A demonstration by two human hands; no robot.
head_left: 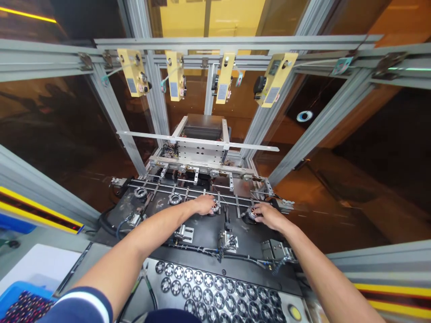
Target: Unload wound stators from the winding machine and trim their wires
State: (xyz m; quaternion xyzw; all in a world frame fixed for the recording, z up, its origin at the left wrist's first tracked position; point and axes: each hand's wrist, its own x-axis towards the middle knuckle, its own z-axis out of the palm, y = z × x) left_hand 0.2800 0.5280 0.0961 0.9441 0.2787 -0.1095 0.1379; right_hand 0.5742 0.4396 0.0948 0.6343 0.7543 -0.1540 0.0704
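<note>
My left hand (203, 205) reaches to a round ring-shaped part (216, 207) in the third station of the black machine bed. Its fingers curl over the part's rim and hide much of it. At the rightmost station my right hand (267, 216) has its thumb and fingers closed around a similar dark round part (249, 215). Two empty-centred metal rings, one at the far-left station (140, 193) and one at the second station (175, 198), sit untouched. Both forearms stretch over rows of black round parts with silver spokes (208, 280) near my body.
Metal rods (188, 190) run behind the stations, with small clamps (229, 241) in front. Yellow units (175, 76) hang from the aluminium frame (235, 43). Yellow-edged light bars (37, 211) flank the opening. A blue bin (10, 294) of small dark parts stands lower left.
</note>
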